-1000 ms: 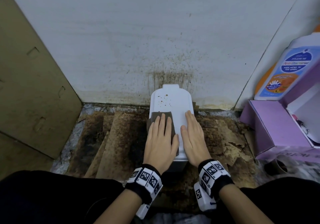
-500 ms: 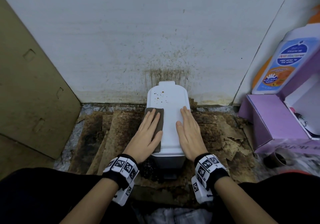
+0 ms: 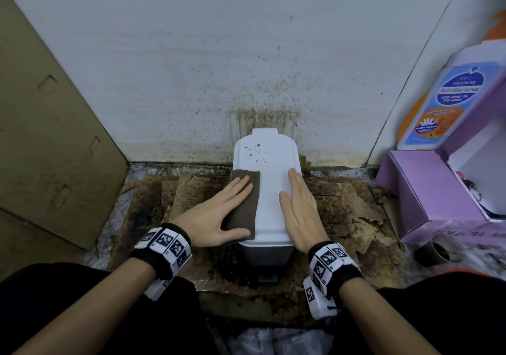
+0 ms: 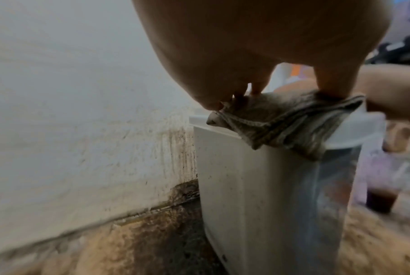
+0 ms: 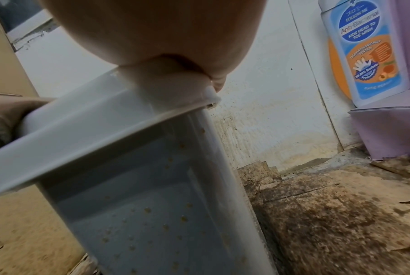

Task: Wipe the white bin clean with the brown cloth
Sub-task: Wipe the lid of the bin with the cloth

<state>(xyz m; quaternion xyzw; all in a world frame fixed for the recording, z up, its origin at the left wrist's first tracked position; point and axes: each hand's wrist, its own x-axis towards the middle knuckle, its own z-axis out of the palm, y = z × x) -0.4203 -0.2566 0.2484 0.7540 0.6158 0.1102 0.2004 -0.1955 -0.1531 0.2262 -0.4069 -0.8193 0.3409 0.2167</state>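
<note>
From the head camera, one white bin [image 3: 267, 190] stands on the stained floor against the back wall, its long lid running away from the person. One brown cloth [image 3: 244, 204] lies along the lid's left edge under the flat, straight-fingered left hand [image 3: 216, 217], which presses it down. The brown spots [image 3: 254, 153] sit at the lid's far end, straight ahead of the cloth, so the next stroke likely runs forward along the lid. The right hand [image 3: 299, 212] rests flat and empty on the lid's right side. From the left wrist, the cloth [image 4: 286, 122] droops over the lid's rim. From the right wrist, the bin [image 5: 152, 186] has many small orange specks on its wall; one wash bottle [image 5: 366, 50] leans on a purple box.
</note>
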